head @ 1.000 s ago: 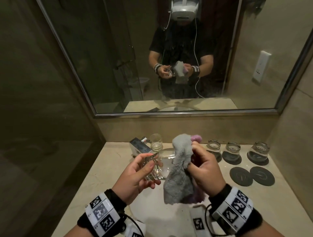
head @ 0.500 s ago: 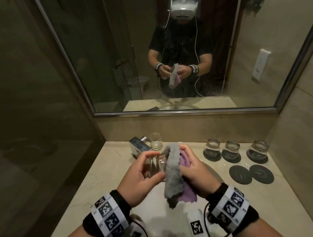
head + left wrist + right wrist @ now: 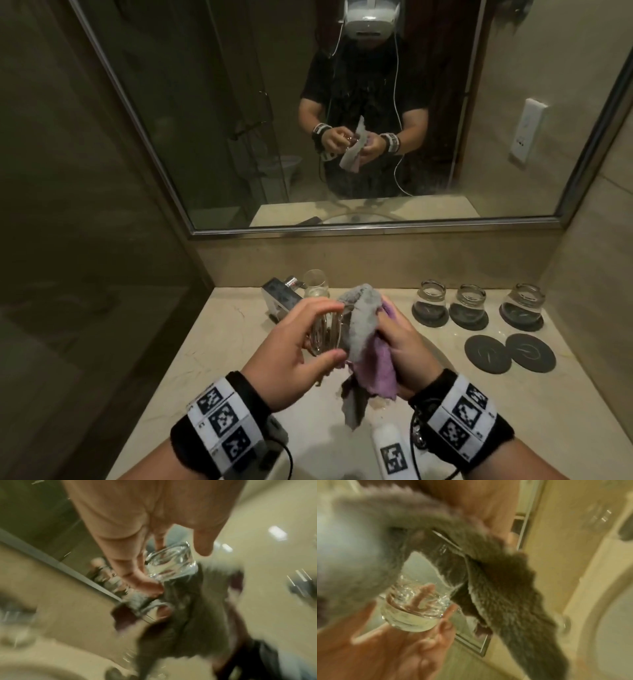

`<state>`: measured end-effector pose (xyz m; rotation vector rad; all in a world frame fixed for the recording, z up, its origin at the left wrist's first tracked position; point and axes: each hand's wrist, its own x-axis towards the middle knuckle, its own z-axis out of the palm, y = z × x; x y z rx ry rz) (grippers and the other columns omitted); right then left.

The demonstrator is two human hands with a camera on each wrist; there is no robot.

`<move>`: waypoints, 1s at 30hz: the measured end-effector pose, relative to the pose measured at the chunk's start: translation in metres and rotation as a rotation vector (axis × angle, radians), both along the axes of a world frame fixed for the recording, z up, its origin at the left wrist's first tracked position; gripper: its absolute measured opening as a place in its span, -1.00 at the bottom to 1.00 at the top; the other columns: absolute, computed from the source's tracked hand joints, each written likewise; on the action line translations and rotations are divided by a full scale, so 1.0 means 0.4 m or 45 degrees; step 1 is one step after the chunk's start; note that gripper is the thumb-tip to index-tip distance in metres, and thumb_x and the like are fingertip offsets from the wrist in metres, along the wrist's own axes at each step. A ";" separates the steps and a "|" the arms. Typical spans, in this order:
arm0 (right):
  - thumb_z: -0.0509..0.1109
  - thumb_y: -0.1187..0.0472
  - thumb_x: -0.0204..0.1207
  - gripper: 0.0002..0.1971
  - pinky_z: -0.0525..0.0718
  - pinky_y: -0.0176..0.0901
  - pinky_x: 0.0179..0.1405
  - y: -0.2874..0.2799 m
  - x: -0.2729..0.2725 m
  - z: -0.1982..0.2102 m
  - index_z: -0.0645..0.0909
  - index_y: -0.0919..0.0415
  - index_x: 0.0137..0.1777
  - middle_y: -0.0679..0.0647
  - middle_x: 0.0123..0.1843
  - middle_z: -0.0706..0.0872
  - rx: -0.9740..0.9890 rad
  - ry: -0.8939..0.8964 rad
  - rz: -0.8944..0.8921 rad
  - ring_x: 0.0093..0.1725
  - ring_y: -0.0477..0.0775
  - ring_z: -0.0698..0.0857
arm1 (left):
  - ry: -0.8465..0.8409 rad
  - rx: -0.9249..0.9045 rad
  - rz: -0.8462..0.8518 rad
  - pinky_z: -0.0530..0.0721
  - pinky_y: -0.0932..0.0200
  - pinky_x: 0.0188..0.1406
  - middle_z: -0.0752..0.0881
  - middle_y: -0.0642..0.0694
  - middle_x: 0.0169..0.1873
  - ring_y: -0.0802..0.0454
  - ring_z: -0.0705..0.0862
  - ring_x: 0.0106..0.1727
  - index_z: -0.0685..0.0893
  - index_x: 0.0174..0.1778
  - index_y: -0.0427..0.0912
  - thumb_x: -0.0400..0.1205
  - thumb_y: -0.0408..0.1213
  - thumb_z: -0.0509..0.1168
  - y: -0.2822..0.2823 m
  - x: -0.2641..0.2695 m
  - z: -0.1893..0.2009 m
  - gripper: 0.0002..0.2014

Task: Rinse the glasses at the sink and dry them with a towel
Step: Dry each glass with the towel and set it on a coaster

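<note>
My left hand (image 3: 301, 346) grips a clear tumbler (image 3: 325, 334) on its side above the sink, thick base toward my palm. The same glass (image 3: 169, 563) shows between my thumb and fingers in the left wrist view. My right hand (image 3: 400, 346) holds a grey and purple towel (image 3: 363, 339) against the glass mouth. In the right wrist view part of the towel (image 3: 505, 582) is pushed inside the glass (image 3: 412, 608) and the rest drapes over the rim. Three glasses (image 3: 432, 301) (image 3: 472, 301) (image 3: 524, 301) stand upside down on dark coasters at the back right.
One more glass (image 3: 315, 282) stands upright beside the chrome faucet (image 3: 284, 298) at the back. Two bare dark coasters (image 3: 488, 353) (image 3: 530, 353) lie on the beige counter (image 3: 212, 342) to the right. The white basin (image 3: 325, 445) is below my hands. A mirror (image 3: 342, 137) fills the wall.
The glass has turned in my left hand, its base now toward my palm. The towel has shifted round the rim, with more purple showing below my right hand.
</note>
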<state>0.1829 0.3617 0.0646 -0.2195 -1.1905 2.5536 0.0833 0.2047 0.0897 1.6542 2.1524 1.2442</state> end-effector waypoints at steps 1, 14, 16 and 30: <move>0.61 0.15 0.20 -0.46 0.65 0.27 0.22 0.006 0.001 -0.003 0.58 0.22 0.19 0.36 0.18 0.72 0.068 0.035 -0.029 0.15 0.31 0.71 | -0.202 -0.021 0.014 0.70 0.18 0.11 0.56 0.18 0.32 0.17 0.66 0.22 0.45 0.41 0.28 0.50 0.08 0.41 0.004 0.001 0.002 -0.46; 0.44 0.35 0.32 -0.53 0.64 0.29 0.26 0.001 -0.013 0.001 0.49 0.26 0.26 0.25 0.19 0.73 0.196 -0.002 -0.099 0.19 0.25 0.70 | -0.773 -0.123 0.109 0.73 0.14 -0.13 0.63 0.05 0.21 -0.02 0.77 -0.01 0.44 0.43 0.16 0.48 0.18 0.42 0.023 -0.016 0.029 -0.39; 0.50 0.36 0.21 -0.43 0.70 -0.02 0.18 -0.012 -0.012 0.004 0.47 0.26 0.27 0.13 0.15 0.75 0.323 0.046 -0.152 0.20 0.12 0.71 | -1.005 -0.101 0.225 0.68 0.05 -0.31 0.72 -0.09 0.02 -0.13 0.72 -0.24 0.50 0.38 -0.07 0.45 0.22 0.42 0.028 -0.027 0.023 -0.33; 0.40 0.42 0.27 -0.49 0.72 -0.12 0.02 -0.030 -0.005 -0.006 0.48 0.23 0.27 0.10 0.09 0.77 0.136 0.069 -0.114 0.11 0.08 0.74 | -0.437 -0.058 0.179 0.68 0.20 -0.21 0.72 -0.05 -0.01 0.16 0.72 -0.20 0.57 0.26 0.05 0.57 0.06 0.34 0.007 -0.001 0.028 -0.63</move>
